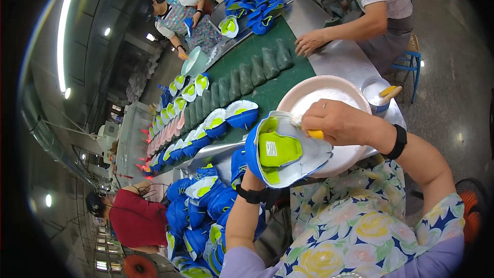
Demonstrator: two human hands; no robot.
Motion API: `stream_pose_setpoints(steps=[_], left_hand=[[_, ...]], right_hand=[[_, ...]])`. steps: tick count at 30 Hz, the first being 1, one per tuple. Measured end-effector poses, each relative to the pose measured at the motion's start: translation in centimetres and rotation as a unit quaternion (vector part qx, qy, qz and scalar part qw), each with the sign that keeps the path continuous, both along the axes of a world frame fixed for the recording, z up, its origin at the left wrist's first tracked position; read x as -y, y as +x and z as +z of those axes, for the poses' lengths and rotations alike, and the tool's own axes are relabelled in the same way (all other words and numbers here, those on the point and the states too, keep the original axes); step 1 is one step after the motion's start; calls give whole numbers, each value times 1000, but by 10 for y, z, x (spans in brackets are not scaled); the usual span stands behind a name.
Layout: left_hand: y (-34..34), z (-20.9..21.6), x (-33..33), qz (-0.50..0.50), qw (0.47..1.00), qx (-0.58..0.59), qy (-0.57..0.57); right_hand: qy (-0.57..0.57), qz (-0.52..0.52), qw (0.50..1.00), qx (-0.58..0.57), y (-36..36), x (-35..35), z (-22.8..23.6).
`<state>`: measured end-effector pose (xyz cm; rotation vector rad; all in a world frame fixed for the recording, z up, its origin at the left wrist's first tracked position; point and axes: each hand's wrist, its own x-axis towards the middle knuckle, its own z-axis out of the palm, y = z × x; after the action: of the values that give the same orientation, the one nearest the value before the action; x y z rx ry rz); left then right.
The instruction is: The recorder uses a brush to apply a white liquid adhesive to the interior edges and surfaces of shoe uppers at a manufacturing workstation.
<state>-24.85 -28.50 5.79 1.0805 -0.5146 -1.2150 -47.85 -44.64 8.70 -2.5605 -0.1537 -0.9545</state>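
My left hand (252, 178) holds up a blue shoe upper (311, 153) with a white inside and a lime-green lining. Its fingers are hidden behind the upper. My right hand (337, 122) is closed round a brush with a yellow handle (316, 134). The brush's pale bristles (296, 120) meet the upper's white edge. Under my right hand and partly behind the upper stands a wide pale pink basin (355, 90) with white liquid in it. Just beyond, a smaller tub (374, 102) has another yellow-handled brush (390, 93) lying across its top.
Rows of shoe uppers (242, 114) and dark shoe lasts (257, 71) stand on a green conveyor belt (272, 95). Blue uppers lie heaped (198, 216) at my left and in another pile (252, 0) at the far end. Co-workers sit at the right (381, 0), far left (188, 25) and lower left (136, 219).
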Motion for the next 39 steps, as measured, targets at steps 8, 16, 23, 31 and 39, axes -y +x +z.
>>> stream_pose_setpoints(steps=[8,16,23,31,39], left_hand=[[-6,6,4,-14,1000,4,-7],[82,-46,28,34,995,-63,-70],[162,-121,87,172,968,116,139],[272,-181,73,-1,793,500,348],[221,-20,-68,-210,775,517,296]], right_hand=[[238,-69,964,97,11,3,9],[378,-256,888,-55,-5,34,-29],[384,-231,894,-1,-41,-13,-60],[458,-175,871,-17,-23,-22,-84],[491,-198,848,-32,-20,-17,-91]])
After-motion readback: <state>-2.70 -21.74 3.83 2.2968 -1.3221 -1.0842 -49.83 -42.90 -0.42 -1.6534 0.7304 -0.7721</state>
